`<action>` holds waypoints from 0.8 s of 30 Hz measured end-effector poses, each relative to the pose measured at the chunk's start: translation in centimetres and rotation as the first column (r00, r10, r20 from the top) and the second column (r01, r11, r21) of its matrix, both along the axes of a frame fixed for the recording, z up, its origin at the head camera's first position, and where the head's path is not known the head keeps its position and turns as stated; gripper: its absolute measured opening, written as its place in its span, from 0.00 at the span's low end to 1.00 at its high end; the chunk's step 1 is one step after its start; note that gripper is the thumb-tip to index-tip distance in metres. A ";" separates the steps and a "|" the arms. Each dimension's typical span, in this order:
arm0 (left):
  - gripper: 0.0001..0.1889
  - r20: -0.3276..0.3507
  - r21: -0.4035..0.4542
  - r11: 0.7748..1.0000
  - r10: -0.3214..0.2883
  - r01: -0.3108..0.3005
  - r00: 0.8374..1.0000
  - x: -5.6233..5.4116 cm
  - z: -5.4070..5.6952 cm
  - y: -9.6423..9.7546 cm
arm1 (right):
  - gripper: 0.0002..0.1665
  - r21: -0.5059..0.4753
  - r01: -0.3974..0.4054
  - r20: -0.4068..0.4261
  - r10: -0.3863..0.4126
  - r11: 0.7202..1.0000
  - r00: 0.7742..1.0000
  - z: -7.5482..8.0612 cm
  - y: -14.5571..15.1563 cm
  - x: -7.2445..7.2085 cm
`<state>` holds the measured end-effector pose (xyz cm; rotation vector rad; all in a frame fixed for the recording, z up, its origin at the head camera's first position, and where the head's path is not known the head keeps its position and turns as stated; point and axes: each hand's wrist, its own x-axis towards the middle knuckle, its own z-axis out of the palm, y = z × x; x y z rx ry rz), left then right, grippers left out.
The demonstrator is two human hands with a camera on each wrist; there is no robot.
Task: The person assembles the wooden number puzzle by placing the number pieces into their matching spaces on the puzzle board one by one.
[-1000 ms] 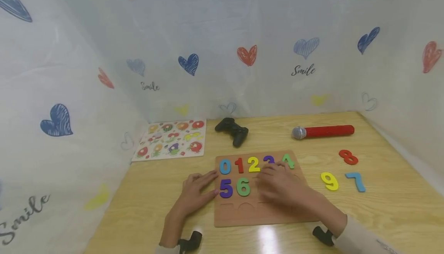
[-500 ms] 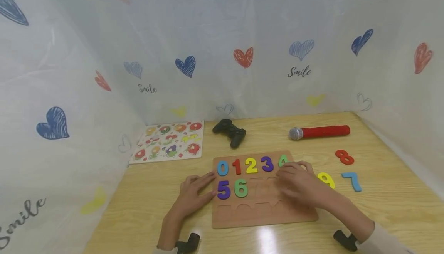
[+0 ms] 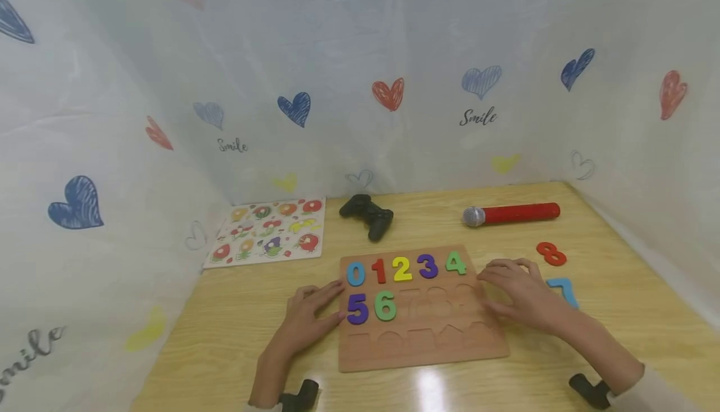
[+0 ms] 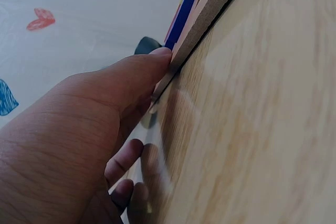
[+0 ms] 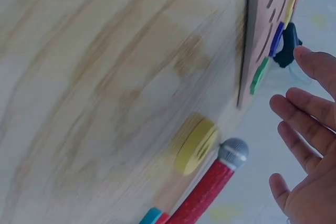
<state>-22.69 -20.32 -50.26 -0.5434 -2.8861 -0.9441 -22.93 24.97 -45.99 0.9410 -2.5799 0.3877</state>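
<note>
A brown number board lies flat on the table, with 0 to 4 filling its top row. Below them sit a purple 5 and a green 6, followed by bare recesses. My left hand touches the board's left edge with its thumb and forefinger. Over the right edge hovers my right hand, fingers loosely bent and holding nothing. It hides the yellow 9 in the head view; the right wrist view shows that 9 on the table. A blue 7, partly covered, lies beside this hand.
A red 8 lies behind the 7. Farther back are a red microphone, a black game controller and a fruit picture board. White sheets with printed hearts enclose the table's back and sides.
My right hand has moved right, from above the 3 to the board's right edge. The 3 and 4 are uncovered now, and the 9 is covered. My left hand stays at the board's edge.
</note>
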 end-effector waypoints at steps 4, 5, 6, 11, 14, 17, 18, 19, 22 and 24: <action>0.30 0.012 0.004 1.000 0.008 -0.008 1.000 0.0 0.1 -0.1 | 0.25 -0.013 0.027 0.028 -0.027 1.000 0.999 0.0 1.3 0.1; 0.30 0.015 0.004 1.000 0.010 -0.010 1.000 0.0 0.1 -0.1 | 0.24 -0.016 0.038 0.042 -0.037 0.999 0.998 0.0 1.6 0.1; 0.30 0.019 0.002 1.000 0.008 -0.008 1.000 0.0 0.1 -0.1 | 0.24 -0.017 0.051 0.054 -0.050 0.999 0.997 0.0 2.0 0.2; 0.31 0.022 -0.003 1.000 0.007 -0.007 1.000 0.0 0.1 -0.1 | 0.25 -0.006 0.089 0.081 -0.088 0.996 0.993 0.1 3.6 0.1; 0.31 0.022 0.000 1.000 0.007 -0.006 1.000 0.0 0.2 0.0 | 0.27 0.014 0.109 0.090 -0.110 0.994 0.990 0.1 4.5 -0.1; 0.31 0.019 0.002 1.000 0.003 -0.003 1.000 0.1 0.3 0.0 | 0.28 0.031 0.130 0.101 -0.133 0.991 0.986 0.2 5.4 -0.1; 0.31 0.018 0.000 1.000 0.004 -0.004 1.000 0.1 0.3 0.0 | 0.29 0.031 0.134 0.098 -0.136 0.990 0.986 0.2 5.6 0.0; 0.31 0.015 -0.003 1.000 0.003 -0.003 1.000 0.1 0.2 0.0 | 0.29 0.031 0.136 0.096 -0.139 0.990 0.986 0.2 5.9 0.0; 0.31 0.018 -0.001 1.000 0.005 -0.005 1.000 0.1 0.2 0.0 | 0.30 0.035 0.146 0.085 -0.148 0.989 0.985 0.2 6.7 0.0; 0.30 0.021 0.002 1.000 0.008 -0.008 1.000 0.1 0.2 0.0 | 0.30 0.037 0.151 0.074 -0.154 0.988 0.985 0.0 7.2 0.0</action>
